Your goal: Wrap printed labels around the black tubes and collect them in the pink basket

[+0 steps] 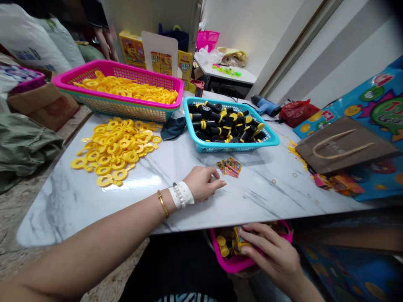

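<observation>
My left hand [204,183] hovers over or rests on the marble-patterned table, its thumb and forefinger apart and nothing visible between them. Just beyond its fingers lie several small colourful printed stickers [231,167]. Below the table edge, my right hand [273,251] grips a small yellow piece with a printed label [241,240]. That piece is at a pink basket [234,266], which holds more yellow and black parts. The fingers partly cover the piece and the basket's contents.
A blue basket [233,147] of black-and-yellow cylinders stands ahead. To the left are a pile of yellow ring-shaped pieces [113,147] and a pink basket [118,67] of similar pieces. A brown paper bag [343,144] and a blue tool [266,105] sit at right.
</observation>
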The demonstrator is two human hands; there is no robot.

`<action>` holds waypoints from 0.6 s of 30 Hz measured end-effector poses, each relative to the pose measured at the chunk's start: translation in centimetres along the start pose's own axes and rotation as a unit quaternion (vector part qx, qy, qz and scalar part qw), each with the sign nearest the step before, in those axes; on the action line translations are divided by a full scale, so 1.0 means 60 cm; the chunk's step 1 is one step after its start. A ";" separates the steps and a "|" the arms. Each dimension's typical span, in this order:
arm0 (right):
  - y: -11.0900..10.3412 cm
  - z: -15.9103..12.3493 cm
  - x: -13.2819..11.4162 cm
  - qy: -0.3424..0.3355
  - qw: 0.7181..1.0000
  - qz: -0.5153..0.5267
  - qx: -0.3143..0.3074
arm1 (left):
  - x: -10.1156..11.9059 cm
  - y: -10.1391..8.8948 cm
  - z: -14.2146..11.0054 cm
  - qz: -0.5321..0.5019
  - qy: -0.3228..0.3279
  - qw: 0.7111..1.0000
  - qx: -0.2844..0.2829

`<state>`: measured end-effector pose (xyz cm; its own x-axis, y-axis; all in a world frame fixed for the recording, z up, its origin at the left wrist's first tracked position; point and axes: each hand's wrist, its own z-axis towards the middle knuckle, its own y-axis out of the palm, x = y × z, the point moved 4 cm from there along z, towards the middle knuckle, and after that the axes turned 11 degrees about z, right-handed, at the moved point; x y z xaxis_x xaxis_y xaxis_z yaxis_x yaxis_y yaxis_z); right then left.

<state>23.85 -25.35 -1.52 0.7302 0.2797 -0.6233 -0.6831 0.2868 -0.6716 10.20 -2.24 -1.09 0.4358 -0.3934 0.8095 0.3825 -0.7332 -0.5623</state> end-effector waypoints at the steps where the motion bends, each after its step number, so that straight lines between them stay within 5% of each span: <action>1: -0.003 0.010 0.001 -0.014 1.000 -0.019 -0.005 | 0.000 0.001 0.000 0.002 0.000 1.000 -0.002; 5: -0.022 0.092 0.016 -0.074 0.996 -0.038 -0.010 | -0.003 0.001 0.000 0.002 -0.005 1.000 -0.011; 7: -0.035 0.151 0.039 -0.064 0.996 -0.030 0.059 | -0.003 0.000 0.000 0.003 0.000 1.000 -0.017; 9: -0.042 0.209 0.079 0.014 0.988 -0.039 0.149 | -0.003 0.000 0.001 0.007 0.001 1.000 -0.022; 13: -0.016 0.283 0.176 0.213 0.972 -0.012 0.102 | -0.006 0.000 0.002 -0.001 -0.006 0.999 -0.036; 18: -0.012 0.279 0.224 0.249 0.965 0.033 0.080 | -0.010 0.002 0.004 -0.035 -0.019 0.998 -0.045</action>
<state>34.01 -6.46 -2.70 0.5722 -0.1612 -0.8041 -0.6914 0.4325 -0.5787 10.17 -1.94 -1.67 0.4422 -0.3193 0.8381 0.3383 -0.8061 -0.4856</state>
